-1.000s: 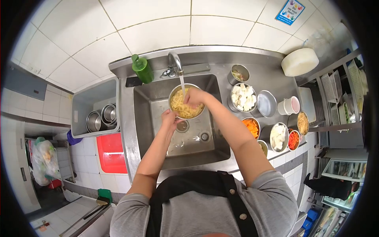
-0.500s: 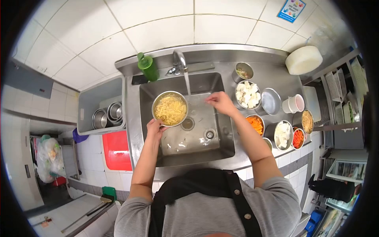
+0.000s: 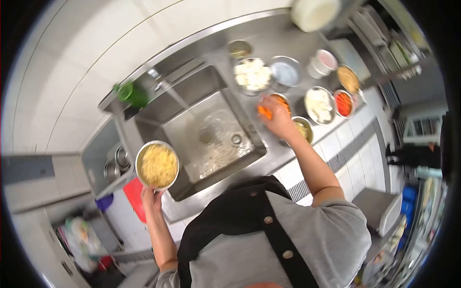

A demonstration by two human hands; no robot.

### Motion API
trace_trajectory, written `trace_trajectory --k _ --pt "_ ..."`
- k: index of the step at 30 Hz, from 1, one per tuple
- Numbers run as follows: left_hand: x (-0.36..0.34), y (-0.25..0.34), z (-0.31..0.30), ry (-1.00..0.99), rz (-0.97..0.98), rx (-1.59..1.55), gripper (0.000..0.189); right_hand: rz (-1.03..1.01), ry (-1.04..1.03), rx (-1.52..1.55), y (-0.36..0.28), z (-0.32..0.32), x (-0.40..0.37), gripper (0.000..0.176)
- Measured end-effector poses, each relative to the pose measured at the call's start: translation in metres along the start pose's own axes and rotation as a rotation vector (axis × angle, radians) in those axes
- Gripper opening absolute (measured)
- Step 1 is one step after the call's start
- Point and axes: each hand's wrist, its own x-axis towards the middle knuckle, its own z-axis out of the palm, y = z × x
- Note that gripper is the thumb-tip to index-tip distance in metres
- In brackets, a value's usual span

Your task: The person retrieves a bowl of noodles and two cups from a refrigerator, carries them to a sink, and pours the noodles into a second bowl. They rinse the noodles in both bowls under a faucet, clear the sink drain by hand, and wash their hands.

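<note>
A round metal bowl of pale yellow shredded strips (image 3: 158, 165) is held at its near rim by my left hand (image 3: 152, 194), over the left edge of the sink (image 3: 249, 161). My right hand (image 3: 279, 122) reaches over the container of orange pieces (image 3: 265, 112) on the counter right of the sink. It covers much of that container, and its fingers are blurred among the orange pieces. Close to this hand stand a bowl of white chunks (image 3: 252, 75), a container of white slices (image 3: 319, 105) and a smaller container with yellowish contents (image 3: 302, 128).
Water runs from the tap (image 3: 157, 80) into the sink. A green pump bottle (image 3: 132, 95) stands behind it. Farther right are a container of red strips (image 3: 343, 104), white tubs (image 3: 322, 63) and a metal bowl (image 3: 285, 72). A grey bin (image 3: 98, 149) holds metal pots.
My right hand has moved from above the sink to the container of orange pieces. The bowl in my left hand has shifted to the sink's left edge. The whole view has turned.
</note>
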Motion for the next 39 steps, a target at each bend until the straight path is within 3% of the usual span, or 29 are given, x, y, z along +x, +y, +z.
trace_trajectory --k 3,4,6,9,12,13,16,17,20,21,24,27,28,30,34,39 --pt "0.012 -0.031 -0.003 -0.093 -0.075 0.046 0.033 0.18 0.565 -0.227 0.087 -0.058 -0.032 0.038" --pt "0.003 -0.039 0.008 -0.121 -0.1 0.047 0.033 0.237 0.69 -0.433 0.131 -0.085 -0.048 0.042" --pt "0.004 -0.056 0.026 -0.226 -0.184 0.007 0.036 0.445 0.929 -0.513 0.188 -0.133 -0.084 0.045" --pt "-0.015 -0.089 0.071 -0.328 -0.263 0.047 0.036 0.877 0.926 -0.381 0.269 -0.178 -0.107 0.05" --pt "-0.03 -0.116 0.12 -0.357 -0.3 0.123 0.036 0.91 0.887 -0.181 0.361 -0.201 -0.099 0.056" --pt "-0.04 -0.123 0.137 -0.35 -0.307 0.153 0.035 0.867 0.887 -0.262 0.376 -0.207 -0.091 0.047" --pt "-0.054 -0.151 0.17 -0.37 -0.319 0.192 0.03 1.025 0.703 0.217 0.439 -0.232 -0.062 0.04" --pt "-0.057 -0.159 0.177 -0.387 -0.327 0.201 0.029 1.062 0.745 0.51 0.453 -0.236 -0.057 0.026" --pt "-0.078 -0.183 0.199 -0.396 -0.329 0.209 0.027 1.158 0.782 0.774 0.511 -0.243 -0.037 0.013" --pt "-0.09 -0.19 0.204 -0.372 -0.326 0.202 0.026 1.184 0.7 0.816 0.512 -0.249 -0.036 0.013" --pt "-0.097 -0.207 0.208 -0.362 -0.317 0.182 0.027 1.153 0.724 0.862 0.517 -0.247 -0.042 0.02" --pt "-0.107 -0.219 0.21 -0.351 -0.314 0.167 0.028 1.219 0.744 1.014 0.556 -0.244 -0.039 0.016" --pt "-0.107 -0.223 0.211 -0.341 -0.304 0.169 0.028 1.271 0.71 1.001 0.542 -0.249 -0.038 0.017" --pt "-0.106 -0.236 0.21 -0.32 -0.284 0.174 0.027 1.191 0.709 0.933 0.525 -0.255 -0.039 0.019" --pt "-0.105 -0.236 0.223 -0.313 -0.27 0.153 0.026 1.037 0.662 1.072 0.558 -0.287 -0.052 0.033" --pt "-0.094 -0.236 0.245 -0.364 -0.277 0.114 0.025 0.938 0.699 0.987 0.514 -0.357 -0.07 0.037"
